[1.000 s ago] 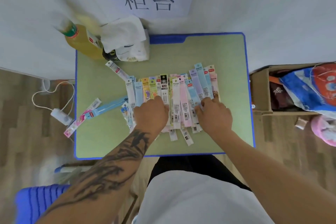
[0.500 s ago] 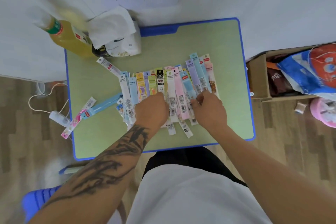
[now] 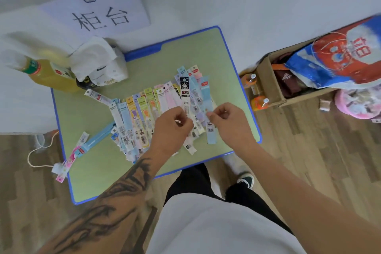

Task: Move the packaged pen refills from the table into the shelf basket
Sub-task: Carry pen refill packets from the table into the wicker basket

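A green bench (image 3: 144, 171) with a blue rim is standing against a pale wall. At its far left corner a bottle (image 3: 48, 75) of yellow drink is sitting beside a tissue pack (image 3: 101, 66), white paper spilling from the top. A paper sign (image 3: 99, 12) with handwritten characters is hanging on the wall behind. On the floor to the left a white cord (image 3: 37, 150) is looping toward a small plug. To the right a cardboard box (image 3: 268, 86) is holding a red and blue bag (image 3: 340, 62), with two small orange bottles (image 3: 255, 93) just beside the box.

The refill packs (image 3: 144, 113) are lying fanned in an overlapping row across the middle of the bench, long narrow sleeves in many colours. A few strays (image 3: 90, 142) are lying apart toward the left edge, one pink pack overhanging the rim.

Both hands are working at the near ends of the row's right portion. The left hand (image 3: 172, 128) is curling over the packs, fingers bent and pinching at the black pack (image 3: 185, 93) and its neighbours; the exact pack gripped is hard to tell. The right hand (image 3: 228, 123) is pinching the near end of a light blue pack (image 3: 206, 95), thumb and forefinger closing on it, other fingers curled. Nothing is blocking either hand.
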`<state>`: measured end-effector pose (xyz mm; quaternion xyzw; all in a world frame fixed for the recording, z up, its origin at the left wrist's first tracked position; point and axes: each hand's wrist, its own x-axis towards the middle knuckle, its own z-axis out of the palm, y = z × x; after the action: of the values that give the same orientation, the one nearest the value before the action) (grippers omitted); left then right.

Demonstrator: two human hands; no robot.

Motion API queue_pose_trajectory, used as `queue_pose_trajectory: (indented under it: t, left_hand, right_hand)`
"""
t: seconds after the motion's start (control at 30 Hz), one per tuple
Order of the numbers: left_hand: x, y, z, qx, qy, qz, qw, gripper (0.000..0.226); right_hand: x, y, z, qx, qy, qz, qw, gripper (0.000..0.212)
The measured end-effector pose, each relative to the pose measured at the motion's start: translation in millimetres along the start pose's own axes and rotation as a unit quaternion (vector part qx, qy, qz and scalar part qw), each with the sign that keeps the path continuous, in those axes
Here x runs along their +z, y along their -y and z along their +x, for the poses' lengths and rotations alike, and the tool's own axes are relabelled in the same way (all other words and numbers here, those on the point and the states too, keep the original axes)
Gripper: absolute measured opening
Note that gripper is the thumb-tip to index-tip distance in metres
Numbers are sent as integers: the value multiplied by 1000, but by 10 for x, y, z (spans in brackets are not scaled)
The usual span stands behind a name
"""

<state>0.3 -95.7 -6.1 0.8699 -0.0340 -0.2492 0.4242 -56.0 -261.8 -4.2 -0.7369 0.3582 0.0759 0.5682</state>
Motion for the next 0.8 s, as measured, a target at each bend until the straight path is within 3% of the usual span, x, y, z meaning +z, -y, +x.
queue_pose_trajectory:
  t: [0.3, 0.4, 0.57, 0.8]
  left_hand:
    - [1037, -982, -725, 46, 69, -59, 995, 22]
    - [1496, -1312, -1029, 55, 74, -68, 993, 35]
    - [2370, -1771, -1478, 87, 146, -52, 984, 43]
    - [3485, -2524, -2026, 97, 237, -5, 967, 34]
  right_hand:
    - [-1325, -568, -643, 3, -49, 160, 986, 17]
    - [-1890, -990, -924, 19, -93, 193, 976, 15]
    - [-2848, -1646, -1422, 44, -169, 282, 943, 13]
    - [-3906, -2221, -2060, 32, -262, 374, 889, 17]
